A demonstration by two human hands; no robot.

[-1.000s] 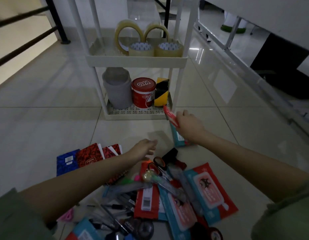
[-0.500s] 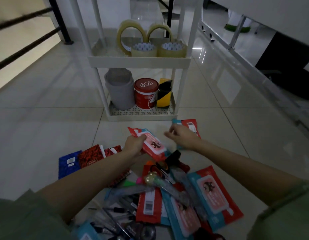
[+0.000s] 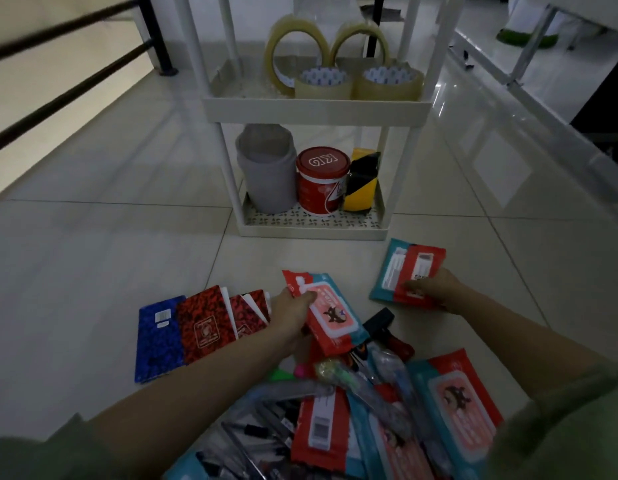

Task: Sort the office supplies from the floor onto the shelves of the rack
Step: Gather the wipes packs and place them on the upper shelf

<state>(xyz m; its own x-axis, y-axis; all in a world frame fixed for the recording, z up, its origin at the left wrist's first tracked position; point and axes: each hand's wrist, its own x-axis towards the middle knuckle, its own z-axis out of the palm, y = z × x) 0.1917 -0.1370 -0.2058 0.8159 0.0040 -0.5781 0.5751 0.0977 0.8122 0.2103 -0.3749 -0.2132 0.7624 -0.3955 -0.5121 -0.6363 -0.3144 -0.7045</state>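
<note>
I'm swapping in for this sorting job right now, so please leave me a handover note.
Left hand grips a wipes pack above the floor pile. Right hand holds a second wipes pack, back side up, low over the floor.
Done: tape rolls on the rack's upper shelf; grey cup, red tin, yellow-black tape on the bottom shelf.
Left: both packs, notebooks, pile.

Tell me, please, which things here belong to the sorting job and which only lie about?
Belong to the job:
- wipes pack gripped by left hand
- wipes pack under right hand
- notebooks
- pile of pens
- rack with tape rolls

Only lying about:
- black railing
- metal frame
</note>
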